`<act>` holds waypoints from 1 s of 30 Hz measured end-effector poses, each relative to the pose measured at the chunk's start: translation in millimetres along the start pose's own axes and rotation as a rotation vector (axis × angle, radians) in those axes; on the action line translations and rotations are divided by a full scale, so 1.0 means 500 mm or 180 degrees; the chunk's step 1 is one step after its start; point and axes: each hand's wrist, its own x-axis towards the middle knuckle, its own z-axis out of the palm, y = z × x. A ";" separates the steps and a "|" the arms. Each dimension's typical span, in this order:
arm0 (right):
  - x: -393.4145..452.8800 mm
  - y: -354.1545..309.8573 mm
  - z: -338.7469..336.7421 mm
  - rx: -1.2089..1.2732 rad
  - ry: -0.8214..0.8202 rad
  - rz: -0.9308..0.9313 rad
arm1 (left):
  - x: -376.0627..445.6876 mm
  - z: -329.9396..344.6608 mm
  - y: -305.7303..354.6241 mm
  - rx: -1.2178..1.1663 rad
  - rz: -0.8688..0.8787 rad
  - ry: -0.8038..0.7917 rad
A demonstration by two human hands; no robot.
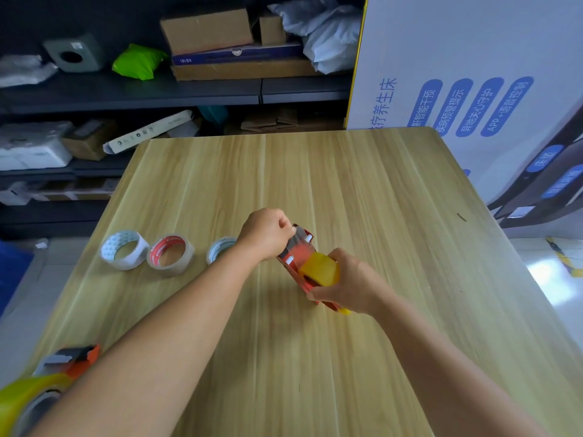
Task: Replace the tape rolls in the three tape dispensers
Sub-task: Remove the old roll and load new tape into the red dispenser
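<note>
A red tape dispenser (299,252) with a yellow tape roll (320,269) in it is held above the middle of the wooden table (378,184). My right hand (348,283) grips its rear end around the roll. My left hand (268,233) pinches the dispenser's front end, fingers closed on it. Three tape rolls lie at the left: a white one (124,250), one with a red core (170,254), and one with a pale blue core (219,249), half hidden by my left wrist. A second orange dispenser (71,357) with a yellow roll (25,395) lies at the table's near left corner.
Dark shelves (189,89) with cardboard boxes, a green bag and packages stand behind the table. A large white printed board (473,74) leans at the back right. Bare tabletop stretches to the right and front of my hands.
</note>
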 end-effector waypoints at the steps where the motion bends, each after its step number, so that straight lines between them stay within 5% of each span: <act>1: 0.005 -0.005 -0.001 -0.0093 -0.0009 0.0051 | 0.000 -0.002 0.001 0.0011 -0.0028 0.0038; 14: 0.040 -0.057 0.020 -0.0718 0.0620 -0.0047 | -0.017 -0.028 0.030 -0.0757 -0.0288 -0.0350; 23: 0.035 -0.058 0.030 -0.0520 0.0896 -0.0070 | -0.039 -0.035 0.072 -0.0047 0.0101 -0.0448; 30: 0.035 -0.045 0.011 0.0074 0.1016 -0.0091 | -0.033 -0.129 0.142 0.0082 0.0455 -0.0023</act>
